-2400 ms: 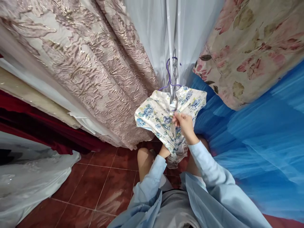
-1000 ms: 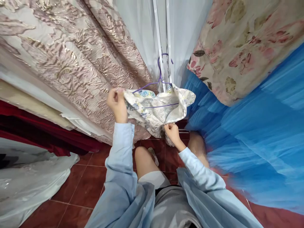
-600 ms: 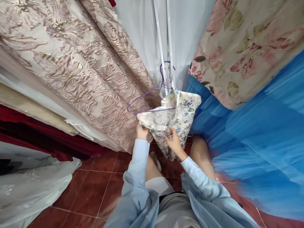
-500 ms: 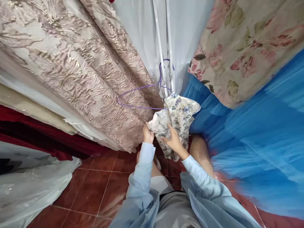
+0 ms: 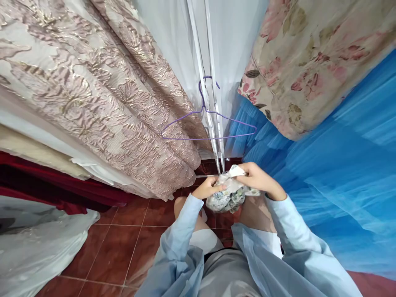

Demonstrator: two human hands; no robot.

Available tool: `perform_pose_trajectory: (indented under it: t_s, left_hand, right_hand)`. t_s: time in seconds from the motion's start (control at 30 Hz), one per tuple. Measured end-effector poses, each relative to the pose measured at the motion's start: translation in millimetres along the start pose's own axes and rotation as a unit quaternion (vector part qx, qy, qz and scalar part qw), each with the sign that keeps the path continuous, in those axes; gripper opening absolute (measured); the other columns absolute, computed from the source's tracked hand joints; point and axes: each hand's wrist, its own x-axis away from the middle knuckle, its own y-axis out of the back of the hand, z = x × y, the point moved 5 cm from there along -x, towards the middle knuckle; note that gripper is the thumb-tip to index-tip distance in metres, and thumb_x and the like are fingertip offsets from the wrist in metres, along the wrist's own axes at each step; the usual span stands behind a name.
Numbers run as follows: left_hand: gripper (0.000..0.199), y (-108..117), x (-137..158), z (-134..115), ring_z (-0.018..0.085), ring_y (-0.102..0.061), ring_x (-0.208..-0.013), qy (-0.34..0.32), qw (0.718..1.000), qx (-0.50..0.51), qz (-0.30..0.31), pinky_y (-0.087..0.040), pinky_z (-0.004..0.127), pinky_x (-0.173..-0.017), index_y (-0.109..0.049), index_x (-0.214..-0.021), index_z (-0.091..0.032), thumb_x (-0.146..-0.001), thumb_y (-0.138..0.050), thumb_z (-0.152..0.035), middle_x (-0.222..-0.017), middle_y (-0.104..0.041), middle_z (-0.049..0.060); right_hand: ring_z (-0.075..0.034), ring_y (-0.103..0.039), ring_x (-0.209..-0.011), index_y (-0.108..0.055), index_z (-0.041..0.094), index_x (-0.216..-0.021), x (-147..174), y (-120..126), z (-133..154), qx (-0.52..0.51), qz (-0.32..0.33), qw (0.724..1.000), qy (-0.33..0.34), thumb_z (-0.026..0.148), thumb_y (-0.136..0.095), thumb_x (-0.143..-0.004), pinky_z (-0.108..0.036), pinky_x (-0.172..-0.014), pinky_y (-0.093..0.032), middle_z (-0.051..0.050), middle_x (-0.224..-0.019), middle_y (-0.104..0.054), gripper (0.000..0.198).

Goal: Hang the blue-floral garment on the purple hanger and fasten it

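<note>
Between my hands is a small white floral garment (image 5: 227, 196), bunched up above my knees. My left hand (image 5: 208, 187) grips its left side, thumb across the cloth. With fingers pinched on its upper right part, my right hand (image 5: 256, 179) holds the fabric near a plain white patch. Just beyond, a thin purple hanger (image 5: 208, 138) hangs bare by its hook in front of a narrow white metal frame (image 5: 213, 95). The garment's exact cut is hidden in its folds.
Pink-gold embossed fabric (image 5: 123, 103) hangs at left, with dark red cloth (image 5: 55, 181) beside it. Blue tulle (image 5: 324, 173) and a floral cloth (image 5: 297, 74) hang at right. White plastic-like sheeting (image 5: 40, 243) lies lower left on red floor tiles (image 5: 114, 251).
The floral garment has come off the purple hanger and is now gathered nearer to my body. My right hand has moved right and closed on the cloth.
</note>
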Motion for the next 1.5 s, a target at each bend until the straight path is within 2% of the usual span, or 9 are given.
perform_pose_trajectory:
  t_s: [0.2,0.33,0.5,0.63,0.93,1.07,1.17,1.33,1.5]
  left_hand:
    - [0.048,25.4,23.9,0.3,0.013,-0.048,-0.066,-0.011,0.994,-0.028,-0.103,-0.040,0.024,-0.062,-0.065,-0.074,-0.013,-0.071,-0.079,-0.059,-0.070,-0.057,0.001]
    - [0.048,51.1,36.9,-23.2,0.010,-0.038,-0.061,-0.038,0.984,-0.093,-0.145,-0.031,0.022,-0.056,-0.054,-0.066,-0.015,-0.079,-0.071,-0.058,-0.063,-0.043,-0.003]
    - [0.025,82.8,51.8,-51.1,0.014,-0.047,-0.069,-0.066,0.958,-0.199,-0.195,-0.037,0.023,-0.063,-0.063,-0.081,-0.016,-0.086,-0.062,-0.040,-0.072,-0.054,-0.001]
    - [0.013,128.7,53.1,-61.5,0.015,-0.049,-0.071,-0.080,0.924,-0.301,-0.221,-0.038,0.023,-0.067,-0.064,-0.077,-0.017,-0.076,-0.051,-0.016,-0.071,-0.057,-0.001]
    - [0.033,252.1,-2.1,-107.6,0.013,-0.043,-0.069,-0.141,0.815,-0.343,-0.445,-0.029,0.025,-0.070,-0.053,-0.062,-0.016,-0.072,-0.047,0.014,-0.065,-0.050,-0.002]
    - [0.028,278.4,-35.8,-145.5,0.010,-0.039,-0.071,-0.157,0.815,-0.286,-0.480,-0.032,0.025,-0.080,-0.057,-0.074,-0.014,-0.082,-0.055,0.013,-0.069,-0.049,-0.005]
    - [0.015,283.8,-64.2,-170.7,0.005,-0.049,-0.079,-0.178,0.844,-0.213,-0.458,-0.038,0.023,-0.088,-0.056,-0.100,-0.010,-0.094,-0.052,0.003,-0.087,-0.061,-0.003]
    - [0.061,249.7,-81.9,-187.2,0.015,-0.065,-0.102,-0.224,0.887,-0.199,-0.353,-0.052,0.032,-0.090,-0.042,-0.137,-0.022,-0.087,-0.076,-0.021,-0.135,-0.060,0.011]
    - [0.032,192.2,-54.4,-178.1,0.024,-0.063,-0.110,-0.275,0.823,-0.420,-0.265,-0.047,0.038,-0.100,-0.063,-0.109,-0.019,-0.099,-0.054,-0.048,-0.114,-0.068,0.011]
  right_hand:
    - [-0.011,-0.038,-0.052,-0.052,0.019,-0.056,-6.0,104.8,14.0,0.055,-0.240,0.967,0.063,0.025,-0.065,-0.075,-0.025,-0.050,-0.029,0.003,-0.054,-0.045,0.024]
    - [-0.013,-0.044,-0.056,-0.059,0.020,-0.061,-46.3,143.1,2.2,0.035,-0.314,0.943,0.101,0.026,-0.073,-0.073,-0.027,-0.054,-0.035,0.002,-0.059,-0.051,0.020]
    - [-0.014,-0.054,-0.069,-0.067,0.019,-0.074,-105.5,131.0,-3.3,-0.028,-0.233,0.967,0.101,0.034,-0.074,-0.072,-0.027,-0.069,-0.043,0.002,-0.072,-0.062,0.017]
    - [-0.013,-0.055,-0.065,-0.069,0.017,-0.079,-110.2,113.4,-2.5,-0.105,-0.181,0.976,0.064,0.035,-0.078,-0.068,-0.025,-0.063,-0.043,0.002,-0.071,-0.065,0.024]
    - [-0.014,-0.059,-0.061,-0.072,0.014,-0.078,-99.5,114.8,6.9,-0.124,-0.184,0.974,0.053,0.033,-0.085,-0.062,-0.024,-0.057,-0.043,-0.001,-0.069,-0.069,0.028]
    - [-0.014,-0.060,-0.062,-0.073,0.014,-0.080,-101.1,112.6,4.8,-0.146,-0.192,0.969,0.055,0.032,-0.085,-0.061,-0.024,-0.059,-0.045,-0.001,-0.072,-0.071,0.028]
    - [-0.014,-0.060,-0.061,-0.073,0.014,-0.083,-98.6,111.1,-0.3,-0.164,-0.189,0.968,0.028,0.032,-0.085,-0.061,-0.024,-0.058,-0.044,-0.001,-0.074,-0.072,0.030]
    - [-0.014,-0.058,-0.066,-0.069,0.015,-0.083,-95.6,107.6,-7.1,-0.112,-0.226,0.966,0.052,0.038,-0.079,-0.067,-0.025,-0.063,-0.044,0.000,-0.076,-0.068,0.030]
    - [-0.014,-0.053,-0.070,-0.062,0.017,-0.080,-80.2,109.9,-12.1,0.033,-0.411,0.910,0.052,0.038,-0.073,-0.072,-0.025,-0.067,-0.040,0.000,-0.079,-0.062,0.025]
